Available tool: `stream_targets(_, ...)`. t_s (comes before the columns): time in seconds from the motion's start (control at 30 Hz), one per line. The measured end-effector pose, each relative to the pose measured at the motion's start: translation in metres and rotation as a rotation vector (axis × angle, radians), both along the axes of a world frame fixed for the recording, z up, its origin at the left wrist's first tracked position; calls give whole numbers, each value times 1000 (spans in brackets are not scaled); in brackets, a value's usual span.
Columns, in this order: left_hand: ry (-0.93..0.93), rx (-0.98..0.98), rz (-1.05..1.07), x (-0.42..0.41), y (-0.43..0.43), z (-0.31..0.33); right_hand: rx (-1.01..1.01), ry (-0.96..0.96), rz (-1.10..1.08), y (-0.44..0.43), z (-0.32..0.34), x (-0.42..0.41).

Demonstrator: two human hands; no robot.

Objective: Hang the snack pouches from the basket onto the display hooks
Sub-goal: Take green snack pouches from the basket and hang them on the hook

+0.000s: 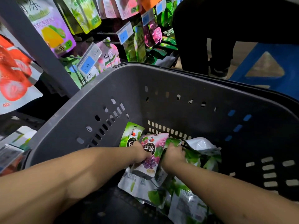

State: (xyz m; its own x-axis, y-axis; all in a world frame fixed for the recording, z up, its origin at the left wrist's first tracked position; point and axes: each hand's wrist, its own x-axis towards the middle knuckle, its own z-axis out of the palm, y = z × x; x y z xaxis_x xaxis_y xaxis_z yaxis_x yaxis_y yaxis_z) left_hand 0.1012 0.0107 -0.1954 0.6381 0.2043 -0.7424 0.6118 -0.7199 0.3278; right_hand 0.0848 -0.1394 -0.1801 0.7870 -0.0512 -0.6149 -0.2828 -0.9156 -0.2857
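Grape pouch (151, 156) in basket (113, 88); btwn L hand (140, 153) & R hand (174, 154).

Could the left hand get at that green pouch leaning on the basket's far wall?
Probably yes. The green pouch stands just beyond the left hand, its top uncovered, though that hand holds the purple pouch now.

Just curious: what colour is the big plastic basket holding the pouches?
The perforated plastic basket is dark grey, in the head view.

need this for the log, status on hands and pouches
Left hand grips purple pouch, right hand grips green pouch. Both down in the basket, more pouches piled underneath. Person in black stands just past it.
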Motion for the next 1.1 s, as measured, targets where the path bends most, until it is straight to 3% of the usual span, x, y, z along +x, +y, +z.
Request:
stream_targets(0.13,119,-54,26,0,4,13,201,218,-145,-11,8,8)
stream_targets(0.27,114,-103,31,10,1,42,280,410,-142,-34,38,12)
stream_targets(0.5,-153,-19,56,10,26,113,439,164,-421,-57,84,11)
stream_targets(0.63,-329,18,84,-7,33,140,724,47,-643,-49,102,4)
stream_targets(0.8,-601,-77,240,-20,52,143,984,-48,-820,-43,116,-7)
stream_targets(0.97,-607,-17,260,-29,59,143,1065,-105,-937,-38,119,-18)
stream_targets(1.1,-564,-253,407,-34,40,147,1215,-37,-938,-18,120,-25)
